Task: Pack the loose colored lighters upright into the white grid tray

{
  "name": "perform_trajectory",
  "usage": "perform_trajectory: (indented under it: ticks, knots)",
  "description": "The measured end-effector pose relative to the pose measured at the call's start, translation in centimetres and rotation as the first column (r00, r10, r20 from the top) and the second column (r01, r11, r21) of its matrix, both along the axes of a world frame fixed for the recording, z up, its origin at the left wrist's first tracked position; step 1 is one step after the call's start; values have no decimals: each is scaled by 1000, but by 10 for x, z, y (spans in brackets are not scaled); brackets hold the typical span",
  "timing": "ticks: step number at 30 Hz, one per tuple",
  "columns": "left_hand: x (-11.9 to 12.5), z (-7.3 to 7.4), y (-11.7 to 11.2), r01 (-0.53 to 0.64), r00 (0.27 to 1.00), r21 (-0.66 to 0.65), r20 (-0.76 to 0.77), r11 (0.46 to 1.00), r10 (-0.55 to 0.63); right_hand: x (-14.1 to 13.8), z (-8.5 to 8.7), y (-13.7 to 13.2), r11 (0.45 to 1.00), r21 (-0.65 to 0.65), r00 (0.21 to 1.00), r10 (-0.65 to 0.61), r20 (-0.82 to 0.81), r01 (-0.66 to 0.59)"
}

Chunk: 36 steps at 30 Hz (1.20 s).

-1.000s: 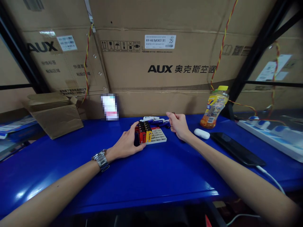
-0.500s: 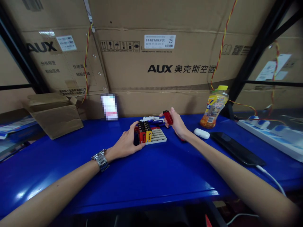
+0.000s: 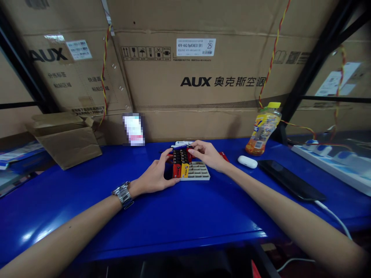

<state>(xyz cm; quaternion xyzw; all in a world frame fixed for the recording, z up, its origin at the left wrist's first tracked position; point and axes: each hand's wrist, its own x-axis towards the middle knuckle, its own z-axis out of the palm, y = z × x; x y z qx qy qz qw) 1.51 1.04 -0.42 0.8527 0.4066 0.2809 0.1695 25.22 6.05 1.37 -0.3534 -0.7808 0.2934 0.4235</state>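
Observation:
A pale gridded tray (image 3: 199, 172) stands on the blue table, its left part filled with upright lighters in rows. A red lighter (image 3: 176, 170) and a yellow lighter (image 3: 184, 170) show at the near end; their tops are black. My left hand (image 3: 156, 174) grips the tray's left side, thumb at the near corner and fingers toward the far end. My right hand (image 3: 207, 154) is closed on another red lighter (image 3: 190, 155) at the far end of the rows, mostly hidden by the fingers. The tray's right cells hold nothing.
Pens (image 3: 183, 143) lie behind the tray. A red object (image 3: 223, 155) lies past my right wrist. To the right are a white earbud case (image 3: 247, 161), a black phone (image 3: 285, 179), a drink bottle (image 3: 262, 129) and a power strip (image 3: 333, 168). A cardboard box (image 3: 68, 144) stands left.
My right hand has brought the red lighter left and down to the tray's far end. The tray has shifted slightly right and turned a little, with my left hand still at its side.

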Motion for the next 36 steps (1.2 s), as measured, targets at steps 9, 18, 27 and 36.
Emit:
perform_trajectory:
  ticks: [9, 18, 27, 36]
  knots:
    - [1, 2, -1, -13, 1000, -2, -12, 1000, 13, 9, 7, 1, 998, 63, 938, -13, 347, -10]
    - [2, 6, -3, -27, 999, 1, -44, 1000, 27, 49, 31, 5, 907, 244, 638, -416, 648, 344]
    - [2, 4, -2, -55, 998, -3, -39, 998, 55, 60, 44, -4, 889, 119, 274, -261, 926, 442]
    - [2, 6, -3, -36, 998, 43, -43, 998, 38, 41, 33, -8, 945, 129, 383, -243, 891, 300]
